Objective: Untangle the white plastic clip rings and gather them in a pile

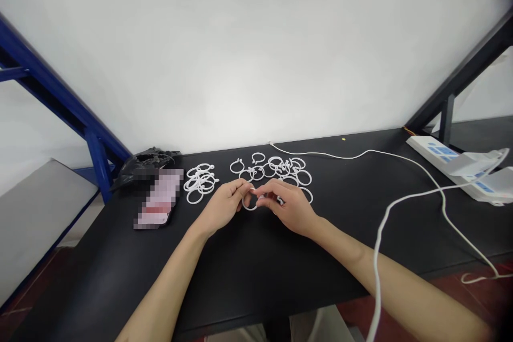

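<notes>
From the head camera, the fingers hide much of what they hold: one thin white ring point(250, 209), at the centre of the scene above a black table point(244, 278). Its lower curve shows in the gap between the hands, while its upper part and both sides run behind fingertips. The left hand point(227, 200) is closed on the ring's left side in a pinch. The right hand point(292, 206) has thumb and fingers closed together at its right side; a small white bit under that palm is too small to make out. A flat, phone-like object point(162, 197) at left is blurred into pink and red blocks, so its surface cannot be read. Both forearms are cut off by the near edge of the view.

The held ring is slender, rounded and smooth-looking, like those lying beyond. A heap of rings point(199, 183) overlaps left of the hands; scattered rings point(285, 167) spread farther off and to the right, some with small knobs at their ends.

The table is dark and matte. A crumpled, glossy black plastic bag point(146, 163) sits at far left. On the right, a white cable point(380, 235) loops near a pale, angular device point(441, 157) with blue panels, cut off at the edge.
</notes>
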Motion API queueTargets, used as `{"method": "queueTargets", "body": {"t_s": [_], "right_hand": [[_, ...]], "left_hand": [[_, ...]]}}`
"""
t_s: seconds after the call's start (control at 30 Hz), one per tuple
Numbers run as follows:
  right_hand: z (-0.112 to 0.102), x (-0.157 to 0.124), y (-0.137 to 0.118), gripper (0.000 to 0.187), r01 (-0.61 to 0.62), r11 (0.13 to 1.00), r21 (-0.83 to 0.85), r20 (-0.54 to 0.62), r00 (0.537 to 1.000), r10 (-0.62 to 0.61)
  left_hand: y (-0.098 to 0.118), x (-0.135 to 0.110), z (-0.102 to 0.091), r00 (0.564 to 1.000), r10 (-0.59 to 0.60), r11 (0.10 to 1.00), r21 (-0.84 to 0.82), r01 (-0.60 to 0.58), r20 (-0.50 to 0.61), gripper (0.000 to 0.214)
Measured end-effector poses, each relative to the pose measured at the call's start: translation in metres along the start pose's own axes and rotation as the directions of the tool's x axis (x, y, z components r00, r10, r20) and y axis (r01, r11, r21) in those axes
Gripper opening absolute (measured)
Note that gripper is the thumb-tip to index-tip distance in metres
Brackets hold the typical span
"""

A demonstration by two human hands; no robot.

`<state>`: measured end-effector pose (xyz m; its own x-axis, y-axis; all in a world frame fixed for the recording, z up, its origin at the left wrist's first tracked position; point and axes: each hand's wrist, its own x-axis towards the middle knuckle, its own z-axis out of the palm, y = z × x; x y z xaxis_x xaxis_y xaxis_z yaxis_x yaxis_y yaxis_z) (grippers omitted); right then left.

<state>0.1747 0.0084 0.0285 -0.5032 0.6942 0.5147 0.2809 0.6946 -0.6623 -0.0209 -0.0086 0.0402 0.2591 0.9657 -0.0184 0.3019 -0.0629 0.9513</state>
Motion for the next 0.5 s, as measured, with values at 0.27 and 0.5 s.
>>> {"method": "queueTargets", "body": {"t_s": [0.27, 0.5], "right_hand": [[0.0005, 0.0017, 0.0030, 0.010, 0.002, 1.000, 0.029, -0.070, 0.998, 0.000], [-0.0031, 0.0030, 0.0030, 0.014, -0.028, 0.999, 0.016, -0.055, 0.998, 0.028]], "left_hand": [[0.0038, -0.0010, -0.0002, 1.000, -0.010, 0.997, 0.072, 0.011, -0.013, 0.038], [0.0033, -0.0011, 0.0008, 0.999, -0.009, 0.992, 0.126, 0.013, -0.033, 0.035]]}}
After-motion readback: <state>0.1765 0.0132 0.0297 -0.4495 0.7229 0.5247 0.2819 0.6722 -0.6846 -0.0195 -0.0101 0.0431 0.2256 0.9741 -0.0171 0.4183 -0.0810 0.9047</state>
